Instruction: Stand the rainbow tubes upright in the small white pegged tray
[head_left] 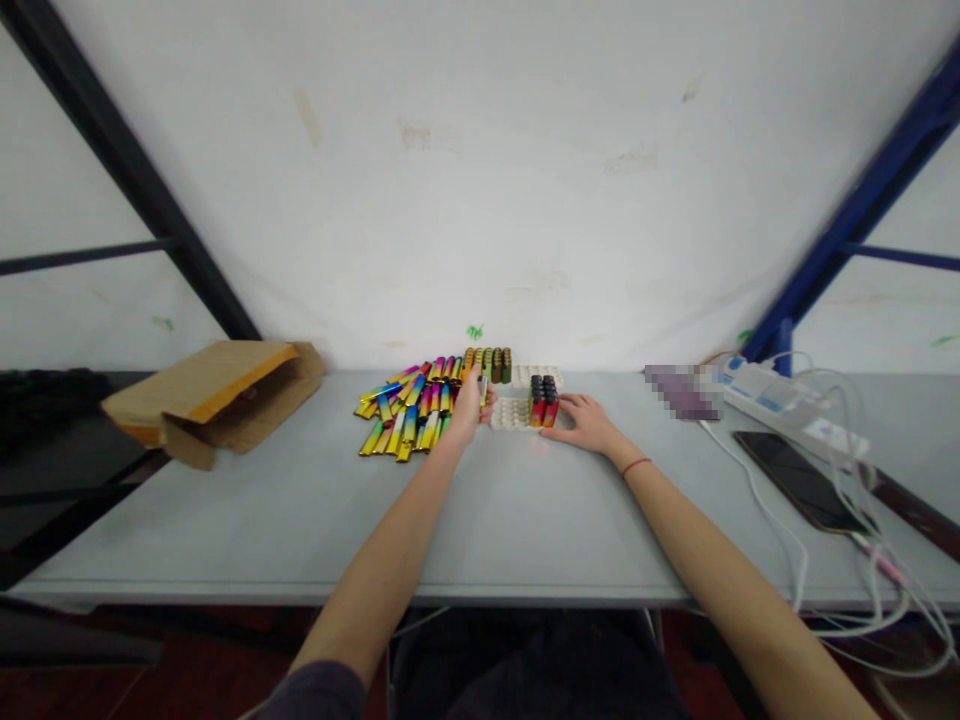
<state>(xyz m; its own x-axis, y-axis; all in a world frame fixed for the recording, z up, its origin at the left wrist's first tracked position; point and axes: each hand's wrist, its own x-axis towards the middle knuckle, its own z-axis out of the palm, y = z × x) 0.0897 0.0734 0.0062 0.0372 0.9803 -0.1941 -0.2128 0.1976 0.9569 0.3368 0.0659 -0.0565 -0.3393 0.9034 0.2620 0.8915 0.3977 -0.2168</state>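
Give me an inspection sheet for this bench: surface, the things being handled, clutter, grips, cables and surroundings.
Surface: grey table, matt, things gathered along its far edge.
Job's things: rainbow lighters piled lying flat; row of lighters standing behind them; white tray holding black-topped lighters upright.
Clutter: cardboard box open, on its side at left; phone face up at right; purple thing, blurred.
Grips: left hand closed on a slim lighter by the tray; right hand open, beside the tray.
Cables: power strip with white cables trailing over the right edge.
Surroundings: white wall; dark frame bars at left, blue bar at right.
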